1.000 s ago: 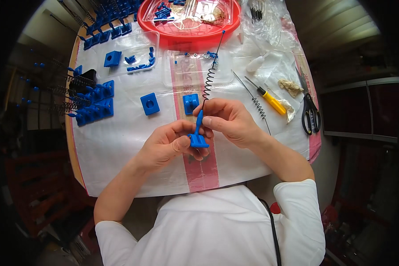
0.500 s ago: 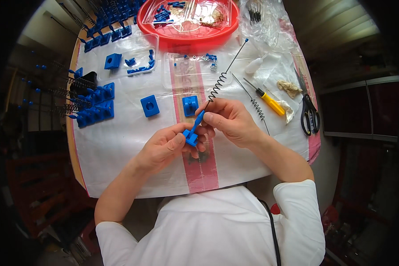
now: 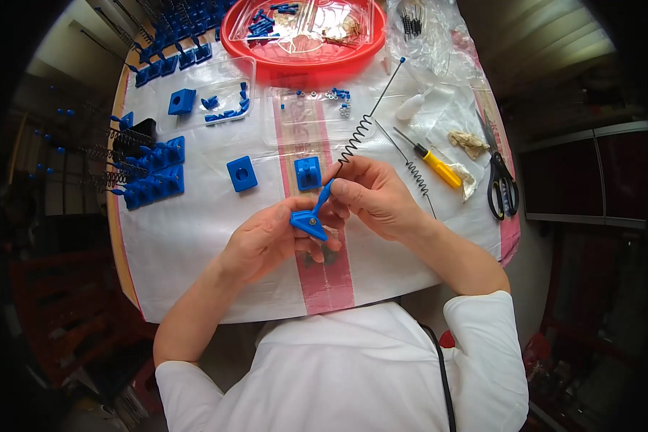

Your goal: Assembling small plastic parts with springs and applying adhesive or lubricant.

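Between my hands is a blue plastic bracket [image 3: 308,225] with a brass-coloured screw or nut on its triangular side. My left hand [image 3: 255,241] grips the bracket by its edge, fingers curled beneath. A slim blue stem [image 3: 325,193] rises from the bracket, and my right hand [image 3: 378,198] pinches it between thumb and fingers. From the stem's top a black coiled spring wire [image 3: 356,137] slants up and right, ending in a small blue tip [image 3: 402,60]. Just beyond my hands lie a blue block with a raised middle [image 3: 308,173] and a square blue base with a round hole [image 3: 242,174].
To the right lie a loose spring wire [image 3: 416,177], a yellow-handled screwdriver [image 3: 441,168] and black scissors [image 3: 502,194]. Clear trays [image 3: 248,66] hold small blue parts. A red basin [image 3: 306,70] stands at the back. Blue assemblies with springs [image 3: 155,189] line the left side.
The blue bracket has been turned in my hands, so its triangular side with the brass-coloured piece now faces up. My left fingers have shifted slightly; my right hand stays at the stem.
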{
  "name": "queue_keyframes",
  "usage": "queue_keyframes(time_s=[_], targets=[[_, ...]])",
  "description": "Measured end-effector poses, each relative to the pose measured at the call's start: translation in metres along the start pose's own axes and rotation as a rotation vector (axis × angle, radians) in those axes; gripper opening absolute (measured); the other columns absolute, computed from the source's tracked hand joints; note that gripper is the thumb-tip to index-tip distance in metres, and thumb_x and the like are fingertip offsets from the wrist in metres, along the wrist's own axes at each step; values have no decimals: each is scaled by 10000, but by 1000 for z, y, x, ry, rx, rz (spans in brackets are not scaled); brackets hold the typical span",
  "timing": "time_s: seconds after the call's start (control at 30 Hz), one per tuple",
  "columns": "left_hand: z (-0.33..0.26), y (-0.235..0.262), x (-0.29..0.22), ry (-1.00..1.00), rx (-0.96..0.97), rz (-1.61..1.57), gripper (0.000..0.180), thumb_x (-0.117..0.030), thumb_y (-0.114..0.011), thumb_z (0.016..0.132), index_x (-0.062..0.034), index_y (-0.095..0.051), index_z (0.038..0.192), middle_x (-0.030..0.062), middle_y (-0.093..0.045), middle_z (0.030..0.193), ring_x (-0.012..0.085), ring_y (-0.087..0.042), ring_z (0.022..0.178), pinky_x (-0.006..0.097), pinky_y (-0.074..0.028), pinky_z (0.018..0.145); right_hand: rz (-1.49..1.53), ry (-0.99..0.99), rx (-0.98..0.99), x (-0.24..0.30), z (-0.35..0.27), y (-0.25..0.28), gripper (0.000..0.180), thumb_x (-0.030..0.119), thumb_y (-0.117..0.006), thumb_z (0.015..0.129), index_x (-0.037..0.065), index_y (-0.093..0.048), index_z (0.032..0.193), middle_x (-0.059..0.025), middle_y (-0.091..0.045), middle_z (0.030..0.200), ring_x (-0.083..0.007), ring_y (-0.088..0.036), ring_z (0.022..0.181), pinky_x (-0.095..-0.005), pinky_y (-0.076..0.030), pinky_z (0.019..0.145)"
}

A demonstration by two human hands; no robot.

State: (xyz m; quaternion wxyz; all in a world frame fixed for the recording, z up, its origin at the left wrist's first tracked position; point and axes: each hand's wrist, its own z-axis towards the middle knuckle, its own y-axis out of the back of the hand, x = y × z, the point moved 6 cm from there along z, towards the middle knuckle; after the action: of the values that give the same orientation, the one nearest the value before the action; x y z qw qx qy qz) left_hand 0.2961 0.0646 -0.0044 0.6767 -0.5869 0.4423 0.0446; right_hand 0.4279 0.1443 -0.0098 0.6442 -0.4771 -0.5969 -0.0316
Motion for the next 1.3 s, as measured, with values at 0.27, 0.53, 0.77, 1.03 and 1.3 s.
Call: queue_keyframes(time_s=[0.27,0.53,0.77,1.03,1.3], targets=[[-4,9,2,-48,-95,102,593,-369,-550,987,-30,-350,1431,198,-557,1243,317,-627,1066,399,-521,851,-70,32,-6,-2,1,2,155,127,-649,947,1,-631,1036,-57,-652,895,-120,-598,735,-278,-486,649],[-4,5,1,35,-64,-43,438,-281,-487,1014,10,-427,1335,189,-625,1095,284,-670,925,374,-554,755,-77,13,-6,-6,2,0,179,174,-655,952,-1,-658,992,-46,-664,867,-104,-594,720,-253,-471,639],[-6,8,6,83,-115,56,315,-234,-507,999,41,-581,1133,186,-655,993,279,-678,860,371,-562,669,-173,112,3,-4,-2,-13,151,98,-628,957,-30,-653,1033,-44,-664,872,-93,-595,722,-250,-483,655],[-8,12,1,101,-190,162,287,-206,-560,988,45,-657,1086,123,-687,961,178,-675,850,296,-544,702,-29,-64,141,-10,-5,-28,164,37,-596,960,-49,-606,1100,-94,-659,908,-135,-642,780,-298,-558,720],[-8,12,-1,56,-240,286,256,-153,-573,977,60,-689,1056,99,-701,920,142,-654,857,277,-518,764,-17,2,126,-18,-6,-23,158,21,-613,947,-50,-614,1088,-100,-670,920,-153,-665,769,-289,-553,683]])
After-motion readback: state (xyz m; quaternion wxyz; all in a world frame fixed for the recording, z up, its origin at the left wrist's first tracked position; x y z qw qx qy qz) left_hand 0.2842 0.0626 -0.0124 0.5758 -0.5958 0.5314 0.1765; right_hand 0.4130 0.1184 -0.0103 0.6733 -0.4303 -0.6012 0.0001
